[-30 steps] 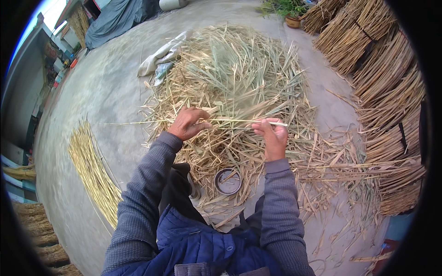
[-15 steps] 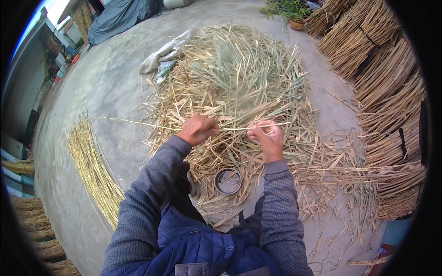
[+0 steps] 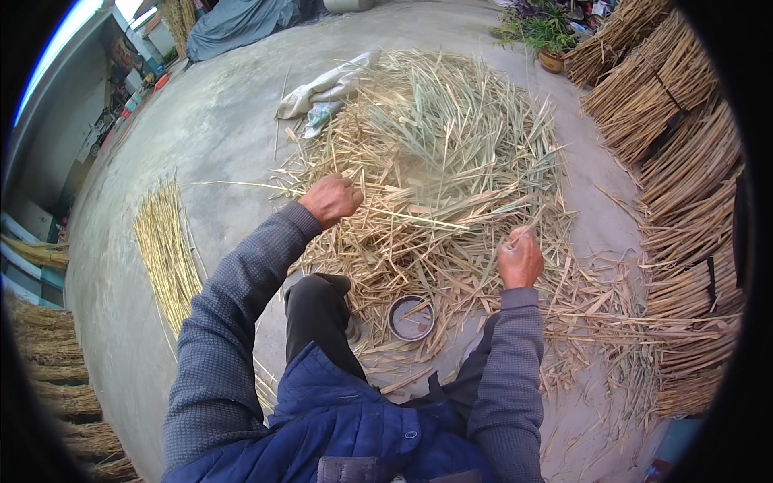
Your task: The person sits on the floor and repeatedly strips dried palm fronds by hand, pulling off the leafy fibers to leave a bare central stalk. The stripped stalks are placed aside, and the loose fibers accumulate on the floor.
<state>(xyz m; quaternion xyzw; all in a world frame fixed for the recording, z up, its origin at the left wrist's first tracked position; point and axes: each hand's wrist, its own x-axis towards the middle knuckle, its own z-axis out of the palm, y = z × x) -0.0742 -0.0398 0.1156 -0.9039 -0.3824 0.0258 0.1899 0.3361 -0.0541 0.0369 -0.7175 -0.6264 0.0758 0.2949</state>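
A flat row of cleaned yellow reed stalks [image 3: 165, 245] lies on the grey concrete floor [image 3: 233, 137] at my left. My left hand [image 3: 332, 200] is closed on a long thin pale stalk [image 3: 241, 185] over the loose heap of dry straw-coloured husks [image 3: 435, 169]; my right hand [image 3: 519, 258] pinches husk strips beside it.

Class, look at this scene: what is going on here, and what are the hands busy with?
A person sits on a concrete floor before a big heap of loose straw and reed husks. The left hand grips one thin stalk that runs out to the left, while the right hand pinches a strip of husk. A small round tin lies by the knees, a neat row of cleaned stalks at the left, tied bundles at the right.
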